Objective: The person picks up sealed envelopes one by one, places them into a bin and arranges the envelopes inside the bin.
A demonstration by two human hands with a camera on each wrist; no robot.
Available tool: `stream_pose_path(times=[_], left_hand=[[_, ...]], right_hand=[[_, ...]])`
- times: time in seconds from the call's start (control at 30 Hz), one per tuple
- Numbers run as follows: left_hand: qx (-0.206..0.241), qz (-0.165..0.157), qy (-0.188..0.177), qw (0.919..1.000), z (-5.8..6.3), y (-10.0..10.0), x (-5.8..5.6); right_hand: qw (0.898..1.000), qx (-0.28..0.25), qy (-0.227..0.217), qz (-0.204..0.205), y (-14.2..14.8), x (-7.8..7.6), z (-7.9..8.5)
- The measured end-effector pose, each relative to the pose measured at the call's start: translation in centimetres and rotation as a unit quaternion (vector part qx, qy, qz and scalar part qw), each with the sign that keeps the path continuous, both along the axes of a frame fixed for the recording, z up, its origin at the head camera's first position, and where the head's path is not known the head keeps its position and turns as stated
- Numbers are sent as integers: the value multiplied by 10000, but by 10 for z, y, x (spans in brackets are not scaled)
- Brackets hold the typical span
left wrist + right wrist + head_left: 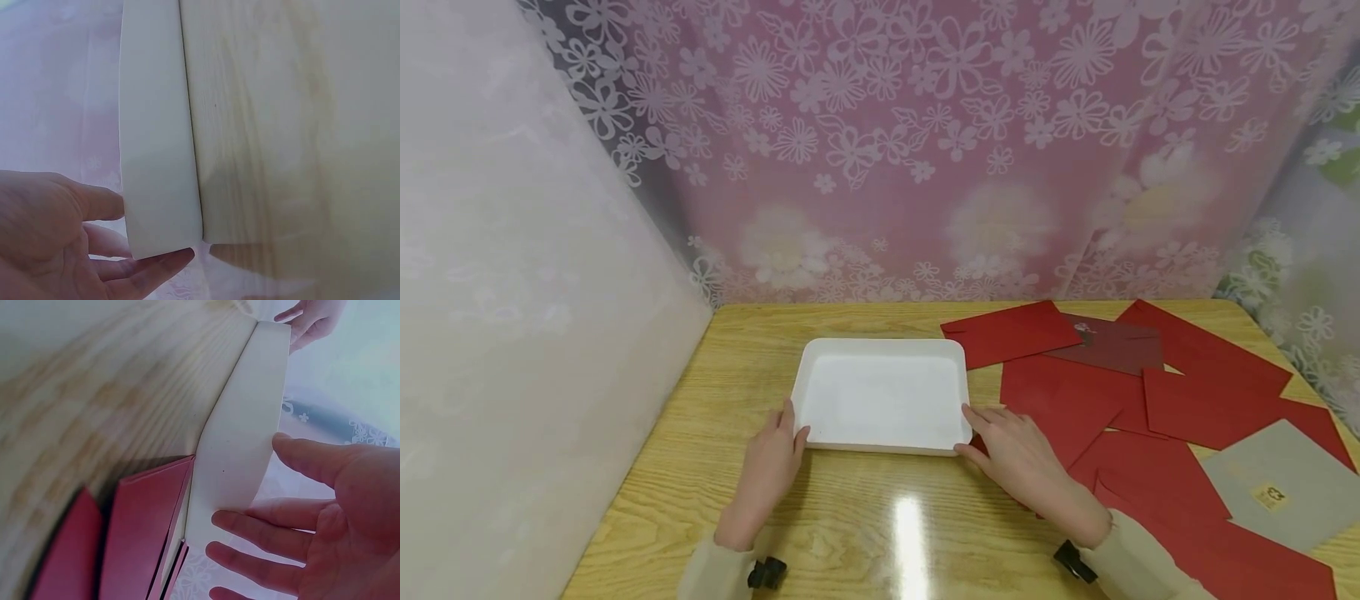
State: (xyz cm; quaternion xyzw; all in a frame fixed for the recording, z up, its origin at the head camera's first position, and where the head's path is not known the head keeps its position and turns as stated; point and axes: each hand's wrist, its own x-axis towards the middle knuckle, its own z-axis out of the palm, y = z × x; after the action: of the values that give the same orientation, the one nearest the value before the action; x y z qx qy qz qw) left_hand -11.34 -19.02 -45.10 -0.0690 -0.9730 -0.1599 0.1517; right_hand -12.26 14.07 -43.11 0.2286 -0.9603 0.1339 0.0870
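In the head view, a white tray (880,400) sits on the wooden table (842,508) at the frame's centre, its inside facing up; the left hand (772,458) and right hand (1018,458) each lightly pinch a near corner, thumb in front, fingers along the side. It looks like thin plastic, so probably light, fairly stiff and a bit slippery; the side walls by those corners seem the best hold. Red envelopes (1060,396) spread to the frame's right. The left wrist view adds the plain outer wall, upright at centre-left, with fingertips reaching round its lower end. The right wrist view, lower left, shows an envelope edge right against the wall, which the right hand largely hides from the head camera.
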Motion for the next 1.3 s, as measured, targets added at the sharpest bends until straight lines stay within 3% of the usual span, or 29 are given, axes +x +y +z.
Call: stream_pose_path(times=[0.63,0.87,0.97,1.1,1.2,1.3], left_hand=[[225,-10,57,9997,-5,3,10],[49,9,525,9986,-6,2,10],[-97,-264,893,9956,-5,1,6],[-417,-1097,1247,9852,-4,-1,-1],[-602,-1662,1147,9776,-2,0,-5],[-781,-1880,854,9753,-2,1,-7]], right_hand=[[10000,-35,1,59,8,9,-1],[9998,-117,148,56,8,9,-1],[9998,-106,141,45,8,9,-1],[9998,-68,180,45,8,9,-1],[9997,-53,219,57,8,9,-2],[9997,-53,240,65,8,9,-2]])
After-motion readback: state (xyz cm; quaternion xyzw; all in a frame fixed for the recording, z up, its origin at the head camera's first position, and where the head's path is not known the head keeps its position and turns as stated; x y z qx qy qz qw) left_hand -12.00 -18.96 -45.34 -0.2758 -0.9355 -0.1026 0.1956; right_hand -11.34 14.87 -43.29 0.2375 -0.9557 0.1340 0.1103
